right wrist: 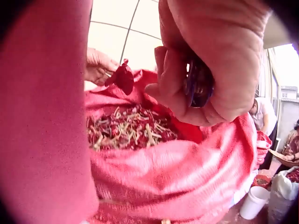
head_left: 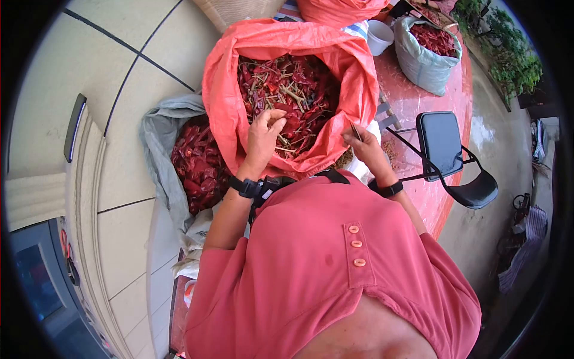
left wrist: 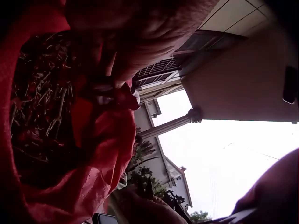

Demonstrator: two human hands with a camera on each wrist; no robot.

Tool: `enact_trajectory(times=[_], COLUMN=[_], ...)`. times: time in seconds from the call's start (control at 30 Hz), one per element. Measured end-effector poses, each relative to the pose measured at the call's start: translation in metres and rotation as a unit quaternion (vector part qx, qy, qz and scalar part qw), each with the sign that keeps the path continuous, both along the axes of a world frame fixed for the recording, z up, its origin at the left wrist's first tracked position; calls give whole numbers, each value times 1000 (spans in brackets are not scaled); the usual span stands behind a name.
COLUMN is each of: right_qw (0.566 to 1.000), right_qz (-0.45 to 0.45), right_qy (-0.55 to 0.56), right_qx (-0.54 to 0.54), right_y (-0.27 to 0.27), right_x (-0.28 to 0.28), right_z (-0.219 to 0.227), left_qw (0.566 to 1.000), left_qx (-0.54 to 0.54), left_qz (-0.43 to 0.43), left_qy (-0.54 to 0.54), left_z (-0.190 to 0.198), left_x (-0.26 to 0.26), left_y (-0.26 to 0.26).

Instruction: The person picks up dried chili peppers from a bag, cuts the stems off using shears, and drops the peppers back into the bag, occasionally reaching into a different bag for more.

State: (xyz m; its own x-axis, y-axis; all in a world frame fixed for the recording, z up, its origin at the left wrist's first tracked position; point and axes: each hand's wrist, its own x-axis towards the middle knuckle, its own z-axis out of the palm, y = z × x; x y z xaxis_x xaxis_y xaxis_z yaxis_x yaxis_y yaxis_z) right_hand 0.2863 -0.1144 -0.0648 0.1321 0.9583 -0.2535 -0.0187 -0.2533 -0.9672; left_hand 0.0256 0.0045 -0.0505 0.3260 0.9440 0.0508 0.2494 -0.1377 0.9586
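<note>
Over the open mouth of a red sack (head_left: pixel 224 72), my left hand (head_left: pixel 263 136) pinches a dried red chili pepper (right wrist: pixel 124 79) between thumb and fingers. The sack holds a heap of dried chilies and pale stems (head_left: pixel 287 96). At the sack's right edge, my right hand (head_left: pixel 368 152) grips a pair of scissors (right wrist: pixel 200 86) with dark blue handles. Their dark pointed tip sticks out past the fingers in the head view, apart from the chili. Most of the handles are hidden in the palm.
A grey sack (head_left: pixel 156 128) of red chilies stands left of the red one. To the right are a black folding chair (head_left: pixel 439 143), a white bucket (head_left: pixel 379 37) and a pale sack of chilies (head_left: pixel 424 72). Another person (right wrist: pixel 265 114) is in the background.
</note>
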Motion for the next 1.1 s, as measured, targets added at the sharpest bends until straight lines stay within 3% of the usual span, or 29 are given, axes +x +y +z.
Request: enact_trajectory(times=[0.1, 0.23, 0.37, 0.4, 0.5, 0.57, 0.7, 0.8, 0.9, 1.0, 1.1], right_qw=[1000, 994, 982, 993, 987, 988, 994, 993, 995, 990, 997], right_qz=[23, 29, 26, 38, 33, 39, -11, -35, -17, -55, 25], right_qy=[-1, 57, -116, 3, 140, 147, 84, 99, 14, -1, 29], right_qx=[12, 87, 147, 110, 67, 12, 68, 54, 100, 130, 74], right_y=[26, 52, 68, 70, 65, 61, 62, 61, 60, 65, 63], right_x=[-26, -57, -76, -78, -80, -71, -70, -68, -67, -71, -74], right_z=[50, 64, 46, 47, 60, 62, 64, 65, 63, 64, 78], left_qw=[999, 998, 993, 992, 967, 954, 933, 944, 960, 963, 967], left_qx=[-25, -17, 71, 9, -128, -154, -191, -178, -135, -99, -83], left_qz=[12, 37, 49, 48, 48, 44, 37, 42, 48, 49, 39], left_qy=[-41, -57, -84, -120, -214, -254, -304, -276, -240, -245, -238], left_z=[15, 20, 22, 27, 35, 36, 33, 40, 45, 48, 49], left_x=[5, 8, 17, 17, 15, 10, 6, 9, 13, 16, 17], left_y=[-8, -14, -18, -18, -19, -15, -12, -16, -21, -24, -25])
